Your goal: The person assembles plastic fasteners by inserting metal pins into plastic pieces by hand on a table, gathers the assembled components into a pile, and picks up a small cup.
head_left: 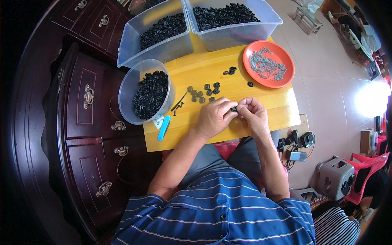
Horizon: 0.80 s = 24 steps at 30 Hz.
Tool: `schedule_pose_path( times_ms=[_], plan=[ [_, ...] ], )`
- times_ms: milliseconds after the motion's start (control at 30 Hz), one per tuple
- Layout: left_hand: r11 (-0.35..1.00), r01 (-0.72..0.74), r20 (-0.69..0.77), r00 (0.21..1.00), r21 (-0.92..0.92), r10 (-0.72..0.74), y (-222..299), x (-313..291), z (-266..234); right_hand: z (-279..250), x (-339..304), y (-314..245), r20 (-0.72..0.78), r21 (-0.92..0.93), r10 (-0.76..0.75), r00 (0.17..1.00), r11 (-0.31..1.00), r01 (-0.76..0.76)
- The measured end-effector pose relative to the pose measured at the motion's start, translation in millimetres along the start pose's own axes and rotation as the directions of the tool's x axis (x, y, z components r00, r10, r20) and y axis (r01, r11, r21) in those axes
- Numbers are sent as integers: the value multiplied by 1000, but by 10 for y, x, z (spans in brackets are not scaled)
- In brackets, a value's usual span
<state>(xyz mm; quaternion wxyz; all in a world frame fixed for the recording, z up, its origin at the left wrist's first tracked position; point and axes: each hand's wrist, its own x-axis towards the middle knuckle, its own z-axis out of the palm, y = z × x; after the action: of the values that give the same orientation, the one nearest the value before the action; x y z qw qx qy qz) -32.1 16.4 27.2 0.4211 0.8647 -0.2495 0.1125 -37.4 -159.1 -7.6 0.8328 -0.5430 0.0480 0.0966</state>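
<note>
My left hand (213,118) and my right hand (255,116) meet over the table's near edge, fingertips almost touching. Pinched by the left fingers is a small black plastic piece (234,109), mostly hidden. The right thumb and fingers press together against its other side; whether they hold a smaller part cannot be seen. Just beyond the left hand lie several loose black oval pieces (209,92) and several olive-grey ones (194,98). One black piece (250,84) rests alone beyond my right hand, close to an orange plate (289,76) of thin silvery metal bits (265,65).
Two clear bins (163,48) (237,32) of black pieces stand at the far side. A round clear tub (124,87) sits left, near a blue-handled cutter (163,128) and a thin black rod (179,101). Dark drawers (87,122) flank the yellow table (277,110); a grey stool (332,179) stands right.
</note>
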Motion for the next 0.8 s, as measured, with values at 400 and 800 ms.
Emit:
schedule_pose_path(
  times_ms=[400, 800],
  plan=[
    [997, -62, -10, 998, 35, 62, -54, -44, 26, -22, -16, 18, 38, -23, -19, 999, 1000, 20],
    [993, 113, 38, 993, -45, -112, -118, -167, -37, 56, 8, 6, 87, -180, -10, 996, 983, 25]
  ],
)
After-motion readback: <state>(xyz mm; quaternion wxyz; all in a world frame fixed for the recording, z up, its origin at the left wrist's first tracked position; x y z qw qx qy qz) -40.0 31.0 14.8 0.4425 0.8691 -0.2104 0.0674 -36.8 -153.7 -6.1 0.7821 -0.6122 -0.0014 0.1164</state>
